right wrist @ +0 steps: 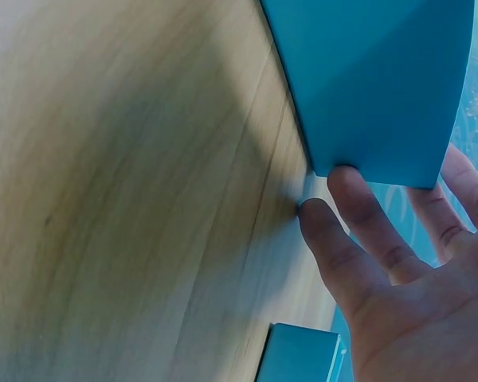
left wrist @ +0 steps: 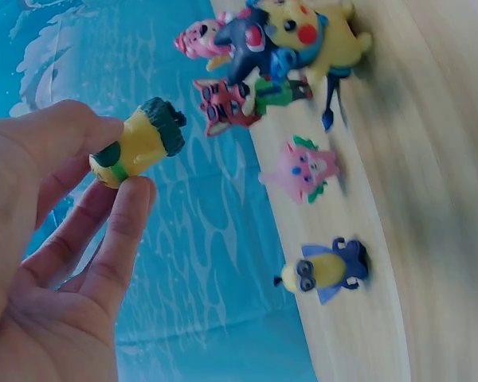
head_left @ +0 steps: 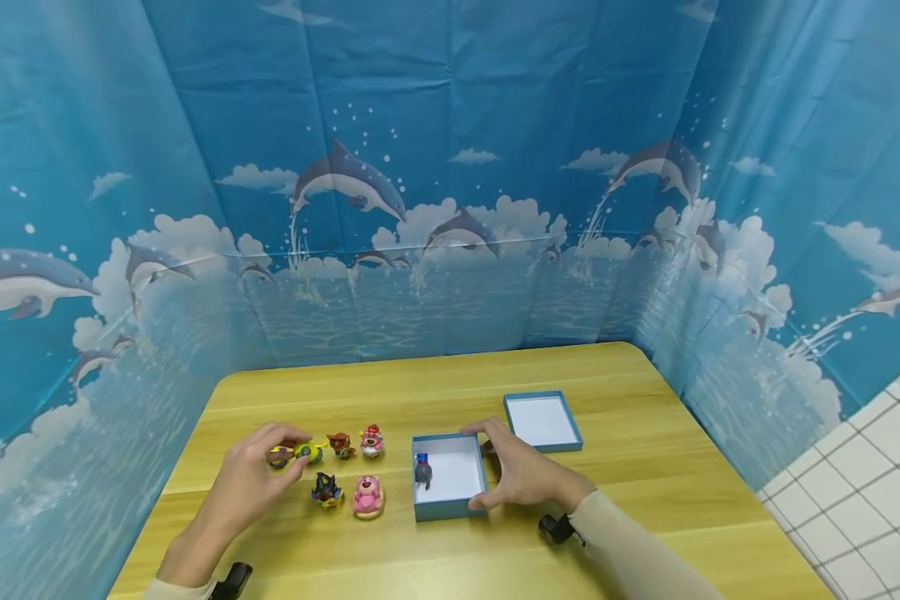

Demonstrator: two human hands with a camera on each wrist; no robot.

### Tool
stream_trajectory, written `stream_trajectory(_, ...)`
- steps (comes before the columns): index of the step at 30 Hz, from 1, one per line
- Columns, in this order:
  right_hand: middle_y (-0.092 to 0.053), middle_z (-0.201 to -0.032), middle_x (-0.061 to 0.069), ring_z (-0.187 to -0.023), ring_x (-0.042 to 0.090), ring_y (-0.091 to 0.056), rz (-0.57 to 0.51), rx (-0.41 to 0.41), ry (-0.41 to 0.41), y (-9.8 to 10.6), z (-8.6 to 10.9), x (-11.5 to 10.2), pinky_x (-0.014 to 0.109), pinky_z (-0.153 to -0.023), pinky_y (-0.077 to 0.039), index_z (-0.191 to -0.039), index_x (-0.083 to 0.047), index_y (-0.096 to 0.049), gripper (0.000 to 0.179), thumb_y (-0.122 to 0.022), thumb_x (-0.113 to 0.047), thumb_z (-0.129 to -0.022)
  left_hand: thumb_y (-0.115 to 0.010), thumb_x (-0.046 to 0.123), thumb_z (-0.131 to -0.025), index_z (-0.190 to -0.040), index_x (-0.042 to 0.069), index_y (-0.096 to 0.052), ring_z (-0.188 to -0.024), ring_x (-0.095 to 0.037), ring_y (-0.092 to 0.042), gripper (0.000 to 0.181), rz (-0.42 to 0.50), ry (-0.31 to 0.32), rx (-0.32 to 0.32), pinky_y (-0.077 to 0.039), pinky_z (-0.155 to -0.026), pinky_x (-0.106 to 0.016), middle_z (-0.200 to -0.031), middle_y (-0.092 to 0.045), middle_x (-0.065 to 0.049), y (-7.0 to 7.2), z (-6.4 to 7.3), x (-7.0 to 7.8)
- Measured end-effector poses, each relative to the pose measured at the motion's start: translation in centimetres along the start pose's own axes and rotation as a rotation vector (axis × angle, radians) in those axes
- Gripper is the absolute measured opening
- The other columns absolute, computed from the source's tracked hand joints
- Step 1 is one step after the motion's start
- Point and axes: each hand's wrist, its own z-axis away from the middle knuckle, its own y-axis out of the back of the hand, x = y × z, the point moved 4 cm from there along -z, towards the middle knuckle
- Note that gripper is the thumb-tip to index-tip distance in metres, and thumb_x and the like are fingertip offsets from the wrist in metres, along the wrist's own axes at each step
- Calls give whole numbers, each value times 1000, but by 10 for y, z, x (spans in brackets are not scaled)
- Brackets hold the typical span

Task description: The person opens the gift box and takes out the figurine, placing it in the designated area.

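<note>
My left hand [head_left: 251, 475] pinches a small yellow figurine with a dark green end [left wrist: 139, 143] between thumb and fingertips, raised beside the other toys. To its right in the head view stand a red-brown fox figurine [head_left: 341, 445], a pink figurine with a red top [head_left: 372, 442], a dark figurine [head_left: 327, 492] and a pink bear [head_left: 368, 497]. My right hand [head_left: 525, 471] grips the right side of an open blue box [head_left: 450, 510], thumb at the front corner and fingers at the back. Inside, a grey figurine with a blue top [head_left: 423, 472] lies along the left wall.
A blue lid with a white inside [head_left: 543, 421] lies behind the right hand. In the left wrist view, a pink figurine [left wrist: 305, 169] and a yellow goggled figurine [left wrist: 327, 270] are on the wooden table [head_left: 435, 567]. A dolphin-print curtain [head_left: 450, 308] surrounds the table's back and sides.
</note>
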Motion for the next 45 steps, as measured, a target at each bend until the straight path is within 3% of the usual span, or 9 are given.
stream_trajectory(11,-49,-167,15,-144,27,-63,1,-8,-9,-1,0,-1,58,-125,-57,-175,-19,-40,115,-101,-61,-87,-100,-12,-78,-112,11,-85,-94,-25,-83,44,-77,-7,-77,-74,-77,-34,-108,-82,1,1,15,-14)
stream_trajectory(21,-47,-169,15,-144,27,-63,-18,-19,-18,-2,1,0,56,-125,-57,-175,-19,-39,113,-101,-57,-88,-101,-10,-78,-112,10,-85,-97,-27,-84,42,-44,-28,-164,-74,-82,-35,-110,-83,0,-5,27,-28)
stream_trajectory(28,-48,-168,14,-144,28,-63,8,3,-14,-1,0,-1,59,-126,-57,-175,-19,-39,115,-102,-58,-86,-99,-9,-82,-115,15,-85,-103,-25,-83,43,-20,-4,-271,-74,-88,-32,-114,-83,2,-11,33,-36)
stream_trajectory(35,-47,-168,14,-146,29,-63,-2,-9,-15,-1,1,0,60,-127,-56,-176,-16,-39,116,-101,-57,-87,-95,-10,-86,-119,11,-84,-106,-28,-83,40,44,5,-355,-74,-89,-32,-118,-83,-1,-14,38,-41)
stream_trajectory(45,-46,-170,15,-146,28,-62,-12,-7,-26,0,0,-1,60,-126,-56,-176,-20,-39,115,-101,-58,-87,-96,-9,-87,-123,9,-83,-107,-28,-83,42,94,-7,-367,-74,-89,-34,-120,-82,-2,-14,40,-45)
